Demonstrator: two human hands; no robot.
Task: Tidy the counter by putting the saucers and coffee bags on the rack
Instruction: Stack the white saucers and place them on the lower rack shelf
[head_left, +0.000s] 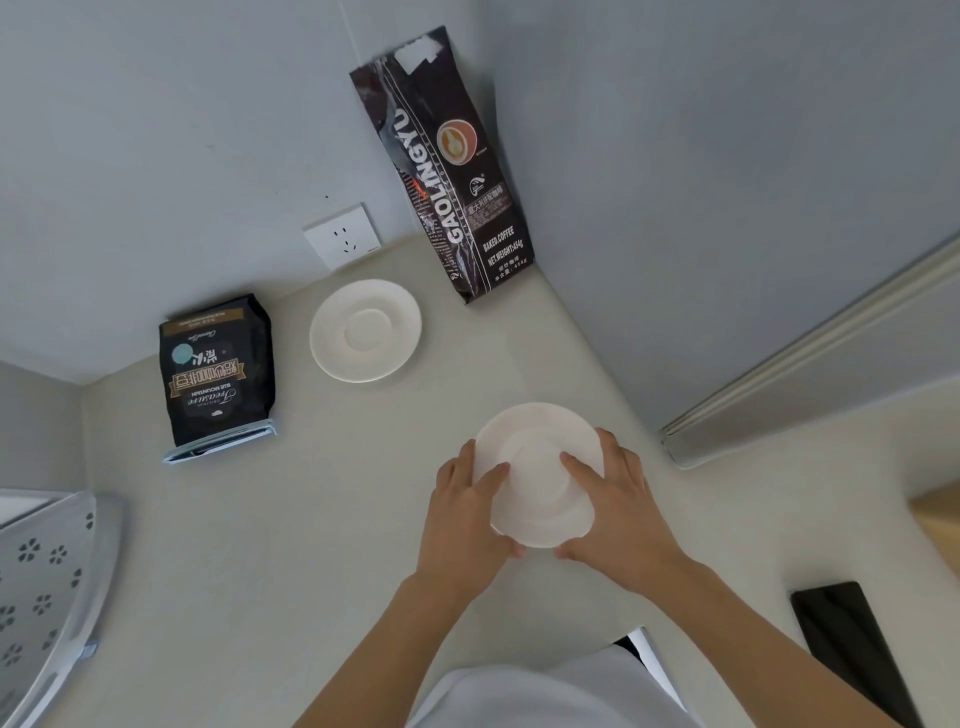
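Observation:
A white saucer (537, 470) is held above the counter between both my hands: my left hand (465, 512) grips its left edge and my right hand (615, 506) its right edge, thumbs on top. A second white saucer (365, 329) lies flat on the counter near the back wall. A short black coffee bag (218, 371) lies on the counter to the left of it. A tall dark coffee bag (452, 166) stands upright in the back corner, leaning on the wall. The grey perforated rack (47, 582) shows at the lower left edge.
The pale counter (270, 545) is bounded by walls at the back and right. A white wall socket (343, 236) sits just above the counter. A black flat object (852, 649) lies at the lower right. A grey door frame (810, 374) runs along the right.

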